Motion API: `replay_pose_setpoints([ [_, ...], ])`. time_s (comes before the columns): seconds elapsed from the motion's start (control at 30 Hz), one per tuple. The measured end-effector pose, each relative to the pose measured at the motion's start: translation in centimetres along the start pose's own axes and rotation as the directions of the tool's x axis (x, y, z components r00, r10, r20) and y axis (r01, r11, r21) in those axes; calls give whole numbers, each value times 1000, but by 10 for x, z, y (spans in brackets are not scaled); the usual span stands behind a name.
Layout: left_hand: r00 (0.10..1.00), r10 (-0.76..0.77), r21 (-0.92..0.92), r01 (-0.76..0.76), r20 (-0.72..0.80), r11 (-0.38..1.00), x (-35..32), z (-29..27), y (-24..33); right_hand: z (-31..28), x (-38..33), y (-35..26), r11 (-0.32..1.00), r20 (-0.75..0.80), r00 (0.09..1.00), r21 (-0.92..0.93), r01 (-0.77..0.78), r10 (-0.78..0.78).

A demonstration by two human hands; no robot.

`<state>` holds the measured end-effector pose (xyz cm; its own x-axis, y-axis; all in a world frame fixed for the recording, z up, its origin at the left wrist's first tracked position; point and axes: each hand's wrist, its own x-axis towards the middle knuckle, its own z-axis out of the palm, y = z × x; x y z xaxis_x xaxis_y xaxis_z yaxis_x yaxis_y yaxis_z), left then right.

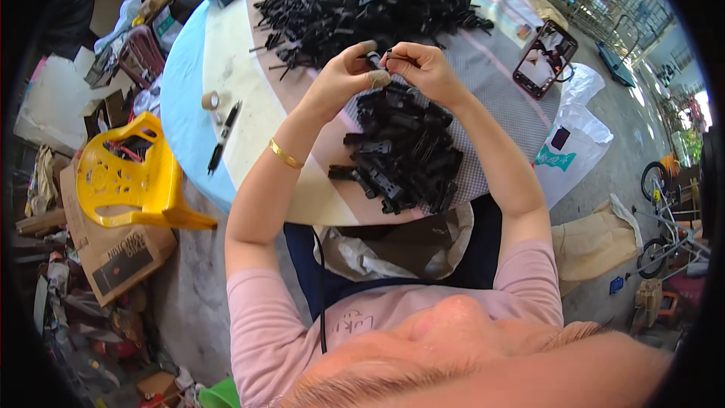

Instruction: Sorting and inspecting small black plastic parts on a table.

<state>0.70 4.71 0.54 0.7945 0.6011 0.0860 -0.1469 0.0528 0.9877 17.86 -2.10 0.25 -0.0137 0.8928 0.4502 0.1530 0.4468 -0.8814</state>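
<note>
My left hand (349, 73) and my right hand (420, 66) meet above the round table (198, 68), both pinching one small black plastic part (375, 59) between their fingertips. A gold bangle (285, 156) sits on my left wrist. Just below the hands lies a near heap of black plastic parts (404, 147) on a checked cloth (483, 79). A much larger pile of black plastic pieces (362, 1) covers the far side of the table.
A phone (544, 58) lies on the table's right edge, with white plastic bags (578, 132) beside it. A pen (223, 136) and a tape roll (210, 100) lie at the left. A yellow plastic chair (128, 177), a cardboard box (113, 249) and a bicycle (668, 219) stand around.
</note>
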Motion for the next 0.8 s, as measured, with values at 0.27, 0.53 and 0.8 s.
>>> replay_pose_setpoints([
  [0.27,955,241,185,-209,-173,960,-13,25,3,3,-5,-9,946,66,951,106,-308,302],
  [0.53,939,306,370,-231,-158,900,-16,24,0,11,-8,-11,926,-10,941,184,-330,337],
  [0.8,923,331,263,-275,-197,925,-17,28,-1,11,-13,-13,954,-3,957,82,-289,290],
])
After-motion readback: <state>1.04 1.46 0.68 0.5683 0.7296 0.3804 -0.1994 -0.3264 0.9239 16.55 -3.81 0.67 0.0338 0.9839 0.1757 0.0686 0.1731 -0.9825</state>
